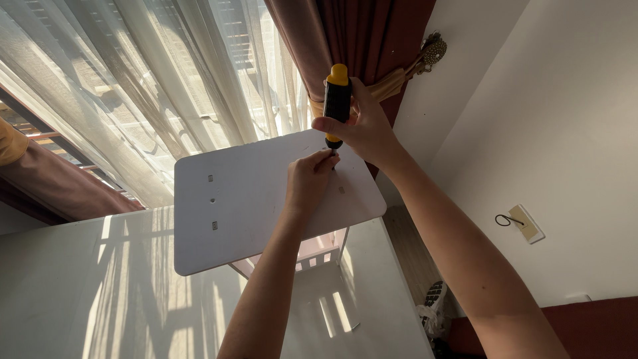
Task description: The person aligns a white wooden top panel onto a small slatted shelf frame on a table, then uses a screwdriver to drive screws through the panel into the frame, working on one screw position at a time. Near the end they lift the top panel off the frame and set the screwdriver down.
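A white rectangular board [239, 199] with rounded corners and small slots lies on top of a white frame, over a white table. My right hand [362, 123] grips a black and yellow screwdriver [337, 100], held upright with its tip on the board's far right part. Fingers of my left hand [311, 176] pinch at the screwdriver's tip, resting on the board. What the fingers hold there is too small to tell.
The white table [100, 286] spreads below the board, striped with sunlight. Sheer white curtains [146, 80] and a dark red drape [359, 40] with a tieback hang behind. A white wall [558, 133] with a socket plate stands on the right; a shoe lies on the floor.
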